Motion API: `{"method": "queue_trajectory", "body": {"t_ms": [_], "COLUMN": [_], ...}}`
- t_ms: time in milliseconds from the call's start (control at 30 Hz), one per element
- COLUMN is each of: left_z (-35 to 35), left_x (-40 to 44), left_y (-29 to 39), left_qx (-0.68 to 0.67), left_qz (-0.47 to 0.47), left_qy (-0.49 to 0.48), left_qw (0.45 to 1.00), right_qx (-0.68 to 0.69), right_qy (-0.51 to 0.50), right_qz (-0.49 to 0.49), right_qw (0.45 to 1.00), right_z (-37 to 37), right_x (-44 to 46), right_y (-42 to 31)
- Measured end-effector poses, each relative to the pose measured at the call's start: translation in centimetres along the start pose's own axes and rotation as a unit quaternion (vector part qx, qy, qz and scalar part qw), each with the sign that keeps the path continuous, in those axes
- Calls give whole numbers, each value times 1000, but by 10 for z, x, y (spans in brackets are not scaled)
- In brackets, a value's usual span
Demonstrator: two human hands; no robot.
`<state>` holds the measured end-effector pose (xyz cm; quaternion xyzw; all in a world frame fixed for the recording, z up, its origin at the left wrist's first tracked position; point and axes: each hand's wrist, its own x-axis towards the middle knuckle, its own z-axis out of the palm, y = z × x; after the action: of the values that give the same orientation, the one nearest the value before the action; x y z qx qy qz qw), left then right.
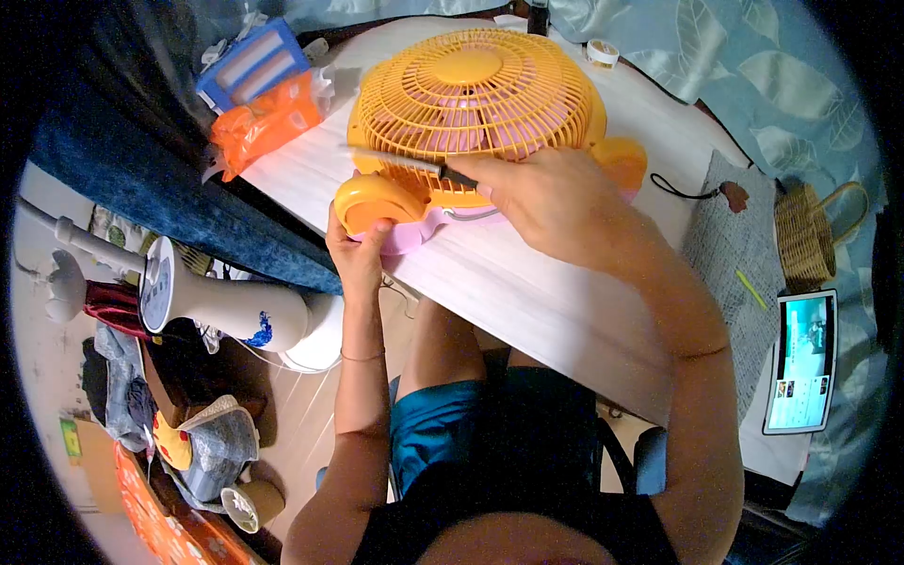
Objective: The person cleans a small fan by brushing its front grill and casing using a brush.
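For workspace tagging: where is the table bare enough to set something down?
Bare table: between the fan and near edge, below the right hand, and between fan and black cord. Crowded: left of fan, orange bag and blue box.

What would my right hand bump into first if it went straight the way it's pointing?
Probably the yellow fan: your right hand points left across its cage, and the tool it holds would lead. Depth is unclear, so it might skim past.
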<state>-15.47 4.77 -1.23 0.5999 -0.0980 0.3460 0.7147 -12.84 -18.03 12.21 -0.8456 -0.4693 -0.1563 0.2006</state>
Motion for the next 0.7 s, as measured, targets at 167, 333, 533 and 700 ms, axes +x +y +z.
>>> {"method": "queue_trajectory", "body": {"t_ms": [167,333,533,700], "left_z": [-6,-3,-3,-4], "left_x": [-1,-1,20,41], "left_y": [0,1,8,-6], "left_qx": [11,5,16,21], "left_qz": [-37,-10,-33,-43], "left_qy": [-2,-5,-8,-47], "left_qw": [999,1000,999,998], "right_qx": [-42,-33,19,-63], "right_qy": [101,16,72,-4], "right_qz": [80,38,106,130], "right_qw": [991,999,992,990], "right_z": [-3,-3,-10,-5], "right_x": [11,5,14,11], "right_y": [23,8,29,21]}}
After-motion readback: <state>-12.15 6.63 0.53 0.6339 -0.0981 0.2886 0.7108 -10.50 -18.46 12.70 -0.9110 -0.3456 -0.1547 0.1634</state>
